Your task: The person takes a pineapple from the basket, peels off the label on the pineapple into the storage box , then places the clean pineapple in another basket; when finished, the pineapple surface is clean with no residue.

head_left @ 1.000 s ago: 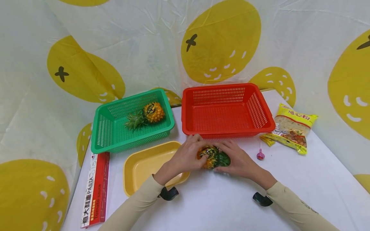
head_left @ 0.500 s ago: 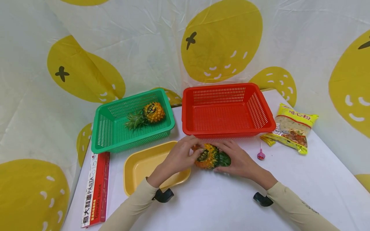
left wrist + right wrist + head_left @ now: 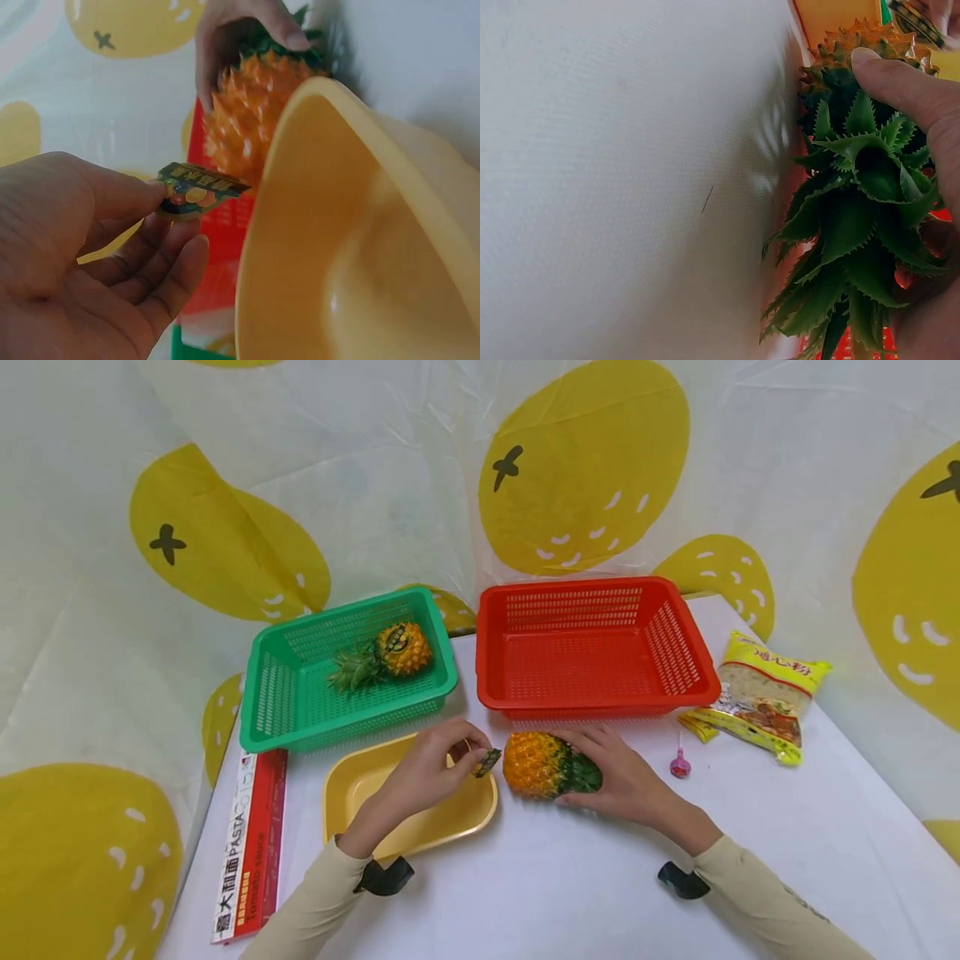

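A dark sticker with fruit pictures and gold lettering is pinched between the thumb and fingers of my left hand, over the right part of the yellow tray. My right hand grips a small pineapple lying on the table, its fingers and thumb round the leafy end. In the right wrist view the thumb lies across the fruit just above the green leaves. The fruit's upper side shows bare orange skin. A second pineapple, with a dark sticker on it, lies in the green basket.
A red basket stands behind my hands. To the right lie a yellow pasta bag, a small yellow packet and a pink lollipop. A red and white pasta box lies at the left.
The sticker has come off the front pineapple and moved left with my left hand, which is now over the tray. My right hand keeps its hold on the fruit.
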`<state>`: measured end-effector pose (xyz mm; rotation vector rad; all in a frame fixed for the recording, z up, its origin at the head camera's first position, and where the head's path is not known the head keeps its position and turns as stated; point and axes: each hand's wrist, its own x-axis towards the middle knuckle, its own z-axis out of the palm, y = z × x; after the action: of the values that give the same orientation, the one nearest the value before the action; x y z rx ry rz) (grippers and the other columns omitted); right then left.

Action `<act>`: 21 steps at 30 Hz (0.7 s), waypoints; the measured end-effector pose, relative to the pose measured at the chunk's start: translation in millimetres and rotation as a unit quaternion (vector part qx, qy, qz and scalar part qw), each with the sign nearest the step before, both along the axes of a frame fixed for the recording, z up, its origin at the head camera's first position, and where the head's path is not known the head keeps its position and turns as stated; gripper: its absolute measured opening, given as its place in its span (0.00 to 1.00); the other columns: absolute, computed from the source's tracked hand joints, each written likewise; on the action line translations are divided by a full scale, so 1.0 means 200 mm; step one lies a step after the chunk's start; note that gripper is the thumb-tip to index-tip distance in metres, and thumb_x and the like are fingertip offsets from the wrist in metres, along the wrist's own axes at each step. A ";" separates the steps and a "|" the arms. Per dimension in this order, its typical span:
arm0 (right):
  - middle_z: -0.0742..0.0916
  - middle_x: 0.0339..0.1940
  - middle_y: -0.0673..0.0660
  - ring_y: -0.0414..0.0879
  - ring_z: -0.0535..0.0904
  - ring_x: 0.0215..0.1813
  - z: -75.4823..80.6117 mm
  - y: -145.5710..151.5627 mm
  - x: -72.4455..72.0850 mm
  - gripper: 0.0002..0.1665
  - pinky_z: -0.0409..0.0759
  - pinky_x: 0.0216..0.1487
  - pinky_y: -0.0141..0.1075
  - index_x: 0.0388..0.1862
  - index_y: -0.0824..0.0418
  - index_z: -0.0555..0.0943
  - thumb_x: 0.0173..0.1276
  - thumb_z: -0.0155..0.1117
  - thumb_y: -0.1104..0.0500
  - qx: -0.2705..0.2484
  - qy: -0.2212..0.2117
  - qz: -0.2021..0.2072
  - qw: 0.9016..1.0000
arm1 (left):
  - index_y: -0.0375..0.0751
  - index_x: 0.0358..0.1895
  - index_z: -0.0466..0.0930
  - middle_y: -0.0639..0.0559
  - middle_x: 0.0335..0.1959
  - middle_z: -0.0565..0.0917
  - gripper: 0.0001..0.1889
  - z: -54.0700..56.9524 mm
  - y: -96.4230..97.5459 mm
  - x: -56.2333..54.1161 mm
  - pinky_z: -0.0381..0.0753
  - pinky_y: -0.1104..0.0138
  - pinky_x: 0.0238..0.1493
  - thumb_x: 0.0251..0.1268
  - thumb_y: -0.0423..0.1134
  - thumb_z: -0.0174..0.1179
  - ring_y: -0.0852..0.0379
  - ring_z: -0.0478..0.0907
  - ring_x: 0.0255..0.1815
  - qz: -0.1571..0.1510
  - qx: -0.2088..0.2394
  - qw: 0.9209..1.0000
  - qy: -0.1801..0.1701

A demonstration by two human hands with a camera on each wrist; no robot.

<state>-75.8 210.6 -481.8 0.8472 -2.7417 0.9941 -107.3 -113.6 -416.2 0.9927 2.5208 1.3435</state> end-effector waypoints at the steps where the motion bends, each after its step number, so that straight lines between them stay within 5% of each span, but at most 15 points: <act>1: 0.78 0.72 0.56 0.55 0.70 0.70 0.00 0.00 0.00 0.59 0.78 0.63 0.62 0.79 0.50 0.73 0.49 0.91 0.45 0.001 -0.001 -0.001 1.000 | 0.40 0.45 0.87 0.56 0.37 0.82 0.03 0.00 -0.02 0.00 0.84 0.64 0.37 0.75 0.30 0.66 0.58 0.79 0.34 0.000 -0.001 1.000 -0.009; 8: 0.77 0.72 0.55 0.54 0.70 0.70 0.00 0.01 -0.01 0.59 0.79 0.63 0.62 0.80 0.49 0.72 0.50 0.91 0.46 -0.001 -0.013 -0.003 1.000 | 0.41 0.46 0.87 0.55 0.38 0.86 0.04 -0.07 -0.17 -0.01 0.85 0.64 0.40 0.74 0.30 0.67 0.56 0.82 0.36 0.004 -0.009 0.997 -0.077; 21: 0.76 0.74 0.58 0.57 0.68 0.73 -0.01 0.00 0.00 0.58 0.78 0.63 0.63 0.79 0.51 0.72 0.50 0.91 0.47 -0.007 -0.018 -0.003 1.000 | 0.38 0.42 0.87 0.55 0.34 0.86 0.06 -0.19 -0.27 -0.03 0.84 0.66 0.36 0.69 0.25 0.66 0.58 0.82 0.34 -0.041 -0.091 0.989 -0.107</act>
<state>-75.6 210.5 -483.9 0.8279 -2.7620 1.0356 -113.1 -167.9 -454.2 0.8552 2.3647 1.1082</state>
